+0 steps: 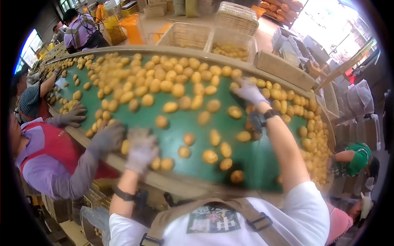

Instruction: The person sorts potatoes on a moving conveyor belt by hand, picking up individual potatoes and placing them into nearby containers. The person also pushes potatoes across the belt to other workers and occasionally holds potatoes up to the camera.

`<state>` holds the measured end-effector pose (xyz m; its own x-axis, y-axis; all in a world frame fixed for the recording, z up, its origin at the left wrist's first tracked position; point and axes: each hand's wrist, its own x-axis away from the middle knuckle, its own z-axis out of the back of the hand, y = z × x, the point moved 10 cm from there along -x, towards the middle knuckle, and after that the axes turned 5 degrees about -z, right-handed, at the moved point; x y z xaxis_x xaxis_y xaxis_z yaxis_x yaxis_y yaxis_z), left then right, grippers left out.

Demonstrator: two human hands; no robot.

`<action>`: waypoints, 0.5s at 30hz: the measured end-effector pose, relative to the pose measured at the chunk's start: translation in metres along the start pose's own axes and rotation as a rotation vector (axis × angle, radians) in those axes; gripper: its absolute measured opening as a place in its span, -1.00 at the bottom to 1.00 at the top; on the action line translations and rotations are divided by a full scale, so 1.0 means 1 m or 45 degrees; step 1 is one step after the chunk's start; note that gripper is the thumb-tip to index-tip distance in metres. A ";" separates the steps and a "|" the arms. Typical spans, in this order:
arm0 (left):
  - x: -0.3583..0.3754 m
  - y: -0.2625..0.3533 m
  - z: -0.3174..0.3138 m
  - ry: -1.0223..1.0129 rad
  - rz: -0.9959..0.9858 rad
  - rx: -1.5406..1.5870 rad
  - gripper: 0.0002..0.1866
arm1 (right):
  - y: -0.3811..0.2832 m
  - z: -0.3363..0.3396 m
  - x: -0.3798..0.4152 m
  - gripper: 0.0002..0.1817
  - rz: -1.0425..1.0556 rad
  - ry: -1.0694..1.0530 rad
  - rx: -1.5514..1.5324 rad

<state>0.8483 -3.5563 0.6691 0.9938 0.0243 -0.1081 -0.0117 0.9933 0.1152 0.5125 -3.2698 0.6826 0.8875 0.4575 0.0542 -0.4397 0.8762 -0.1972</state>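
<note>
Many yellow potatoes (178, 90) lie across a green conveyor belt (180, 123). My right hand (249, 91), in a pale glove, reaches over the belt to the potatoes near its far edge, fingers apart and right at them. At the near edge is my left hand (142, 149), also gloved and smeared by motion. A potato (167, 164) lies just right of it, and another potato (125, 146) shows on its left. Loose potatoes, among them a cut or rough-skinned potato (209, 156), are spread between my two hands.
A co-worker's gloved hand (108, 137) works close to my left hand; that person wears a red apron (53, 147). More people stand along the belt. Beyond the far rim are white plastic crates (184, 37), one holding potatoes. Potatoes crowd the belt's right end (316, 151).
</note>
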 end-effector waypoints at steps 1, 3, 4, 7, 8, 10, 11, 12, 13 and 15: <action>0.008 -0.036 0.005 -0.061 0.154 -0.059 -0.75 | -0.003 -0.020 -0.001 -0.46 0.031 0.096 0.170; 0.022 -0.076 0.031 -0.024 0.307 -0.154 -0.69 | -0.012 -0.031 0.004 -0.49 -0.122 -0.047 0.067; 0.033 -0.078 0.044 0.064 0.310 -0.184 -0.65 | -0.022 -0.028 0.015 -0.50 -0.070 -0.060 -0.084; 0.052 -0.046 0.062 0.220 0.334 0.734 -0.47 | -0.060 -0.018 0.064 -0.49 0.019 -0.071 -0.464; 0.051 -0.013 0.062 0.232 0.432 1.463 -0.47 | -0.085 -0.004 0.081 -0.49 0.005 -0.026 -0.549; 0.040 0.057 0.043 0.198 0.591 2.601 -0.47 | -0.154 0.020 0.116 -0.38 0.405 -0.020 -0.752; 0.038 0.077 0.029 0.139 0.659 3.000 -0.48 | -0.191 0.017 0.138 -0.35 0.577 -0.153 -0.762; 0.044 0.069 0.004 0.079 0.717 2.727 -0.43 | -0.220 0.016 0.161 -0.31 0.745 -0.282 -0.772; 0.051 0.058 -0.028 0.017 0.760 2.451 -0.39 | -0.227 0.018 0.172 -0.32 0.759 -0.326 -0.760; 0.075 0.043 -0.024 -0.046 0.700 2.799 -0.40 | -0.237 0.020 0.189 -0.33 0.777 -0.412 -0.732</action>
<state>0.9196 -3.5095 0.6420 0.9394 0.1368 0.3142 -0.1212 -0.7250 0.6780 0.7817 -3.3883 0.7591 0.4014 0.9152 0.0355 -0.6081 0.2953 -0.7369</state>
